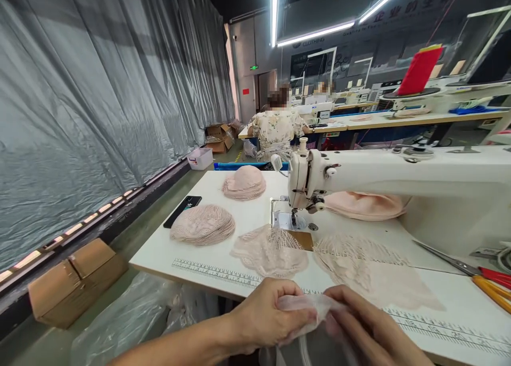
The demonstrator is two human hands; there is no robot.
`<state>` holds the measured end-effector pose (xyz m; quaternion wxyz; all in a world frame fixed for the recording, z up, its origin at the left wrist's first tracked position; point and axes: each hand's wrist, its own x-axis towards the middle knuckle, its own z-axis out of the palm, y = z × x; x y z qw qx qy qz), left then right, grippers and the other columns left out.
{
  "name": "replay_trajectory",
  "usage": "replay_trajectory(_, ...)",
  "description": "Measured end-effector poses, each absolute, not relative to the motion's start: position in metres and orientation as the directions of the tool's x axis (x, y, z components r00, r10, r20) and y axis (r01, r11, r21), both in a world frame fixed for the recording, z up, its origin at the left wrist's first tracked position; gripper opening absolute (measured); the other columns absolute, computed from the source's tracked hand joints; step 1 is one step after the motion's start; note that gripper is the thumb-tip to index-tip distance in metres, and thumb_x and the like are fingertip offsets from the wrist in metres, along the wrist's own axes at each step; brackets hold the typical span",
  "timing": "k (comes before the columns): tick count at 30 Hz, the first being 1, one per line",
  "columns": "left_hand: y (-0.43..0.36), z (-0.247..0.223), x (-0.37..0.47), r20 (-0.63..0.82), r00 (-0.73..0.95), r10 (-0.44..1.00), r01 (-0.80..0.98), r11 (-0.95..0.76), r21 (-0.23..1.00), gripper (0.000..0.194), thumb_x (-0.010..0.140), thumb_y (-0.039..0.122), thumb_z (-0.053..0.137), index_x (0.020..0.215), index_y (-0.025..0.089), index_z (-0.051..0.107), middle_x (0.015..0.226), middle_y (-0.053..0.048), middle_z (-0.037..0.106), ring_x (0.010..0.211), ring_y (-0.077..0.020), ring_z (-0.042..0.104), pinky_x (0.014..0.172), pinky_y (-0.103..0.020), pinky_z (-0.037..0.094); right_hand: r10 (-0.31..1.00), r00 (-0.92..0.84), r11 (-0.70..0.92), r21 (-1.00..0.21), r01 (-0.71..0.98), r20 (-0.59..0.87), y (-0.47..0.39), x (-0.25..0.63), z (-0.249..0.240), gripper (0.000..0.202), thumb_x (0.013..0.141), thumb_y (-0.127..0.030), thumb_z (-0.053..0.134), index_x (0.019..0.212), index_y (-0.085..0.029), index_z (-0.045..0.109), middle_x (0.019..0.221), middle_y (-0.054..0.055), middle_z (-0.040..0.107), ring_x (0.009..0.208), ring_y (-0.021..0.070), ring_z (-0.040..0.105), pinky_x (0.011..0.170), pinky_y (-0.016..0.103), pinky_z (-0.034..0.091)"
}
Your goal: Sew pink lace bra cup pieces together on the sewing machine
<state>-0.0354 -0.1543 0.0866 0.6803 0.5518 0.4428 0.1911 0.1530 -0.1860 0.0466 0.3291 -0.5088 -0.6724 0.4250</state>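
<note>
At the table's front edge, my left hand (269, 315) pinches a thin, sheer whitish fabric (319, 303) between thumb and fingers. My right hand (361, 323) grips the same fabric from the other side, its fingertips partly hidden by it. The cloth hangs down below both hands toward my lap. Just beyond them, a beige lace piece (269, 254) lies with its far edge close to the presser foot (294, 218) of a white sewing machine (359, 169). More lace pieces (359, 267) are spread out to the right, in front of the machine arm.
Stacks of lace pieces (203, 226) and pale pink cups (244, 182) sit on the left, beside a dark phone (187, 204). Scissors (451, 257) with orange handles lie at right. A cardboard box (75, 283) and plastic bags stand below left. A person (277, 126) sits ahead.
</note>
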Motion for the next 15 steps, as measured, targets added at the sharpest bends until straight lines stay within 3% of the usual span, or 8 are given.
replay_trajectory(4,-0.151,0.085,-0.053,-0.415,0.683,0.601,0.207,0.386,0.899,0.040,0.062,0.049,0.075,0.071,0.012,0.061,0.042,0.009,0.041,0.032,-0.0035,0.030,0.032,-0.018,0.020,0.975,-0.215,0.155,-0.866,0.475,0.056,-0.180,0.160,0.052,0.027,0.090,-0.045,0.039,0.075,-0.026,0.050,0.065,-0.002,0.056,0.062,0.0165,0.055,0.059,0.022,0.047)
replay_trajectory(9,-0.147,0.083,-0.063,-0.414,0.729,0.544,0.211,0.397,0.893,0.017,0.065,0.025,0.066,0.075,0.012,0.067,0.041,0.009,0.041,0.029,-0.0037,0.031,0.029,-0.017,0.019,0.970,-0.225,0.197,-0.831,0.521,0.089,-0.177,0.162,0.046,0.030,0.093,-0.046,0.032,0.077,-0.026,0.048,0.066,-0.002,0.054,0.062,0.0168,0.055,0.059,0.022,0.047)
replay_trajectory(15,-0.145,0.087,-0.060,-0.405,0.704,0.583,0.243,0.338,0.909,0.030,0.058,0.013,0.049,0.077,0.011,0.072,0.037,0.010,0.035,0.029,-0.0037,0.024,0.028,-0.017,0.015,0.960,-0.270,0.210,-0.833,0.512,0.077,-0.170,0.167,0.041,0.029,0.092,-0.046,0.035,0.075,-0.026,0.048,0.068,-0.001,0.057,0.063,0.0169,0.056,0.061,0.022,0.049)
